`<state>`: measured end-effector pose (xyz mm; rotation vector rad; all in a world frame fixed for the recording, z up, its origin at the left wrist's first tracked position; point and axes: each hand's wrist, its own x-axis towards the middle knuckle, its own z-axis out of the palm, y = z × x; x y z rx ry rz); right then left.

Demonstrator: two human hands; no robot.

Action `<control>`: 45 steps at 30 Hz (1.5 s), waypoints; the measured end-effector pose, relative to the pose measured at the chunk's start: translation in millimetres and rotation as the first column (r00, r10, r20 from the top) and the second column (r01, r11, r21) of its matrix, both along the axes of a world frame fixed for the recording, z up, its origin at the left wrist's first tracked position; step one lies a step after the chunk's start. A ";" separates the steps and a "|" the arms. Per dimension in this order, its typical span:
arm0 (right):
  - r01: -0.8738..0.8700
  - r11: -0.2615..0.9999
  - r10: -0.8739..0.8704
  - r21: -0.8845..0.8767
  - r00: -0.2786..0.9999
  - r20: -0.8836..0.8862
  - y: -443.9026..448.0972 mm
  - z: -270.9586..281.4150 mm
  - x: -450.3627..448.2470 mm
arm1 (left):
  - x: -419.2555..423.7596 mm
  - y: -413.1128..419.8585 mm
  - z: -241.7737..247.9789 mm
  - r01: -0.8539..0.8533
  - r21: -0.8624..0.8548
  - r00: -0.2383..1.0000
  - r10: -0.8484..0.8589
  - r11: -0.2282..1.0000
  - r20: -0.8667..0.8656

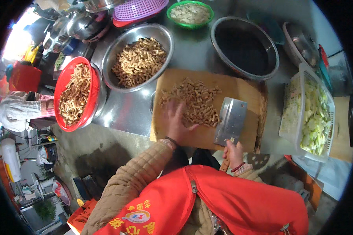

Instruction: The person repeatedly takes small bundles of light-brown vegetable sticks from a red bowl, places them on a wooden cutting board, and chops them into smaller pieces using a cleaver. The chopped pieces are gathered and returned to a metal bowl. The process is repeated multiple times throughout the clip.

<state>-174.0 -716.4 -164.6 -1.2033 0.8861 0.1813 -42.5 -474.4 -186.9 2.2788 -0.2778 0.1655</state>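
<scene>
My right hand (pixel 234 154) grips the wooden handle (pixel 224 165) of a cleaver. Its broad steel blade (pixel 231 119) lies almost flat over the right part of a wooden cutting board (pixel 191 139), with its left edge against a pile of short brown food strips (pixel 198 101). At the pile's left side my left hand (pixel 176 122) is spread, fingers apart and slightly blurred. It holds nothing; whether its fingertips touch the strips or the board, I cannot tell.
Similar strips fill a steel basin (pixel 141 63) and a red colander (pixel 76 95). Dark liquid fills another basin (pixel 244 44) behind the board. A white basket (pixel 304 117) of pale green slices stands right, a green bowl (pixel 190 14) at the back. Someone's sleeve (pixel 17 111) shows left.
</scene>
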 end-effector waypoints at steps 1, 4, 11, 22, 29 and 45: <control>-0.036 0.999 0.036 0.014 0.999 0.033 8.4 -2.5 5.0 | -2.1 -5.2 3.2 0.010 0.028 1.000 -0.010 1.000 0.004; -0.073 0.993 0.070 0.092 0.997 0.029 31.9 -6.7 21.6 | -6.1 -19.8 12.0 0.011 0.072 1.000 -0.010 0.997 -0.016; -0.180 0.978 0.179 0.106 0.984 0.018 68.6 -14.4 40.5 | -8.4 -49.9 14.4 0.001 0.126 1.000 -0.004 0.992 0.024; -0.191 0.957 0.171 0.219 0.979 0.110 53.1 -13.4 35.5 | -1.4 -64.3 17.5 0.095 -0.016 0.990 -0.093 0.995 0.103; -0.188 0.972 0.173 0.137 0.978 0.114 54.1 24.7 54.3 | 23.3 -66.4 50.3 0.129 -0.057 0.966 -0.113 0.990 0.233; -0.579 0.792 0.609 -0.194 0.728 0.313 124.2 154.3 246.6 | 221.0 110.2 85.7 -0.420 0.008 0.890 0.409 0.908 0.203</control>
